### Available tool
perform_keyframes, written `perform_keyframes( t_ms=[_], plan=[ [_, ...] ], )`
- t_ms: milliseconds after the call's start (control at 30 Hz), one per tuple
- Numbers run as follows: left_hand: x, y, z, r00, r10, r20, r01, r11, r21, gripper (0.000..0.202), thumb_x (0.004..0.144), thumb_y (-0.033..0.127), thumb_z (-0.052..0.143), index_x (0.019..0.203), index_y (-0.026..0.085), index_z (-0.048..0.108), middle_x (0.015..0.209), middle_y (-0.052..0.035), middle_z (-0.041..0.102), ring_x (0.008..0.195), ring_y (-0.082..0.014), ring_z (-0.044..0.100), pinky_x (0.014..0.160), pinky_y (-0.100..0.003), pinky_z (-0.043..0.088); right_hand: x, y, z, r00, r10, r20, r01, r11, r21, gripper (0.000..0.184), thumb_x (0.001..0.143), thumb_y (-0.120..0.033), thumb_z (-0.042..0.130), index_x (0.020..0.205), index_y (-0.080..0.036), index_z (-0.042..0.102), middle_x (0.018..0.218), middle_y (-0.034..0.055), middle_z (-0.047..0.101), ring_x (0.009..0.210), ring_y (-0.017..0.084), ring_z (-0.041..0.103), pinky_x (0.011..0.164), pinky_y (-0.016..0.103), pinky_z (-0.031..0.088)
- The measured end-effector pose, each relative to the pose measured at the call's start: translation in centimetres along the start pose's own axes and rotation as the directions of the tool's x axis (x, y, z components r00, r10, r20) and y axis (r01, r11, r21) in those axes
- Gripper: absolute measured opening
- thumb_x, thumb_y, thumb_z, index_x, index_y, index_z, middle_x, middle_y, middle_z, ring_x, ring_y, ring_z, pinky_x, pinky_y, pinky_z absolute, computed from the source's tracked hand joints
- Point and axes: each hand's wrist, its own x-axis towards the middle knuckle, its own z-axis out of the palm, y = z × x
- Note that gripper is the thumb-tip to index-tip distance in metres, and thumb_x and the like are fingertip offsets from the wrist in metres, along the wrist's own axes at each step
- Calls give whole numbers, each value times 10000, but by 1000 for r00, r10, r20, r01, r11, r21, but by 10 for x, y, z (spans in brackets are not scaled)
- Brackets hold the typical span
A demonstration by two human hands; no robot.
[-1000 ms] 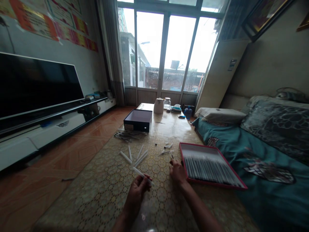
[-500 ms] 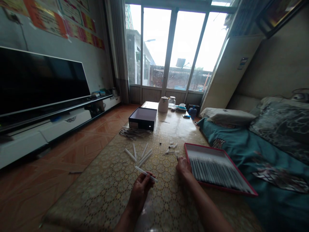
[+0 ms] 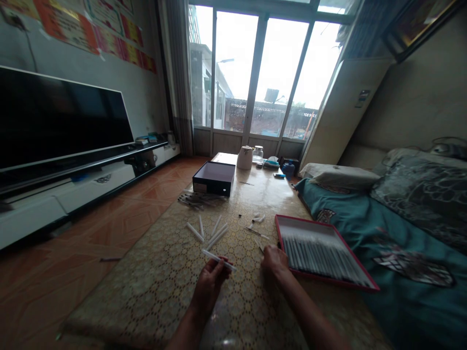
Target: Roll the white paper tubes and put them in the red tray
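Up close, the left hand (image 3: 209, 287) is pinching a white plastic tube (image 3: 219, 260) between thumb and fingers. The right hand (image 3: 274, 261) is curled next to a red-rimmed tray (image 3: 306, 221), and I can't tell if it's gripping the thin stick (image 3: 260, 246) at its fingertips. The tray's still packed with rows of tubes (image 3: 317, 257). About five loose white tubes (image 3: 195, 232) lie on the patterned tablecloth (image 3: 164, 296), and farther off a dark pile of slim sticks (image 3: 191, 200) sits by an open black box (image 3: 213, 188).

Left hand (image 3: 208, 288) holds white tube (image 3: 219, 260), right hand (image 3: 274, 261) beside red tray (image 3: 324, 253)
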Motion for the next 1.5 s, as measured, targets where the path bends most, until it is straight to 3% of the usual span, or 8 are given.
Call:
perform_keyframes(
  t_ms=[200,267,367,533,1000,1167,1400,1500],
  plan=[
    [-1,1,-2,1000,-28,-6,28,996,-86,220,642,214,747,800,137,615,769,-69,719,681,-161,673,621,-248,510,-24,6,2,996,-43,-83,73,908,413,220,790,-264,428,687,-151,585,689,74,687,545,146,643,469,200,444],
    [-1,1,-4,999,-37,-12,35,992,-122,212,651,192,739,813,141,612,766,-64,720,682,-165,678,624,-256,519,-40,-1,7,991,-9,-132,103,677,728,223,812,-323,401,741,-159,533,658,42,671,399,107,571,374,188,401],
    [0,0,-6,999,-40,-20,36,987,-158,193,668,165,724,823,140,611,755,-63,719,689,-169,682,649,-268,529,-65,-20,15,978,94,-189,178,112,978,215,752,-379,529,785,-175,471,610,12,643,341,98,518,318,184,356],
    [1,0,-6,999,-33,-25,28,982,-188,172,683,148,711,820,136,607,749,-64,717,687,-165,681,675,-273,534,-83,-44,21,951,148,-272,288,-100,952,233,771,-358,578,851,-178,454,637,-6,628,412,106,562,375,200,422],
    [0,0,-5,999,-39,-11,36,984,-173,137,704,133,693,815,129,613,754,-66,708,713,-167,681,677,-268,547,-83,-61,35,965,11,-262,262,-63,963,218,798,-361,567,865,-169,487,661,-18,589,394,80,536,359,180,406],
    [2,0,-10,998,-43,-43,31,967,-252,64,761,85,618,810,124,628,763,-69,705,734,-160,682,692,-255,550,-80,-60,38,974,-139,-176,194,127,973,238,782,-381,557,854,-154,543,659,-2,591,388,88,536,333,172,380],
    [3,4,-12,990,-83,-114,35,928,-371,147,805,52,528,789,130,652,751,-57,710,685,-139,681,665,-241,554,-57,-14,33,967,32,-252,224,358,906,241,755,-409,548,783,-174,593,649,15,635,440,141,589,423,227,438],
    [2,5,-12,990,-92,-105,47,928,-369,140,801,61,537,782,137,654,750,-52,710,688,-140,681,662,-242,552,-32,3,28,937,31,-349,269,575,773,239,790,-397,494,764,-182,595,659,28,648,529,166,620,503,246,462]
  ],
)
